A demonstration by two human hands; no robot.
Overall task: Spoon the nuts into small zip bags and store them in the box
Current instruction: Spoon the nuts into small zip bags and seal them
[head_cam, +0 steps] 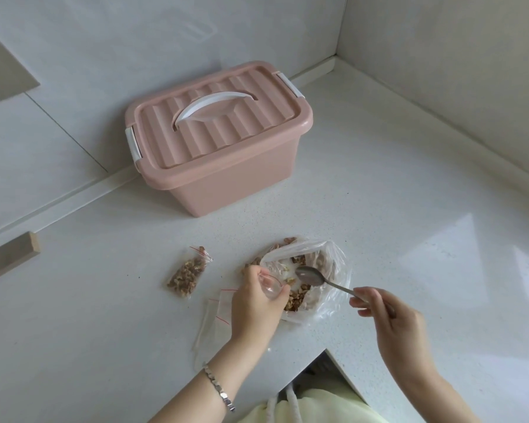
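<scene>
Countertop (379, 209) holds closed pink box (226, 178), nut-filled zip bag (188, 274), open nut sack (333, 261).

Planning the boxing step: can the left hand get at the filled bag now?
Likely yes: the filled bag lies uncovered beside the left hand, but that hand is holding an open bag.

Glossy metal spoon (310, 275); matt plastic box (226, 166).

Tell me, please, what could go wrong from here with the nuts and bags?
The left hand pinches a small zip bag whose mouth looks narrow; nuts tipped from the spoon may miss and scatter on the counter. The big nut bag lies loose and crumpled, so scooping could drag it. The box lid is closed, so a hand must be freed first.
</scene>
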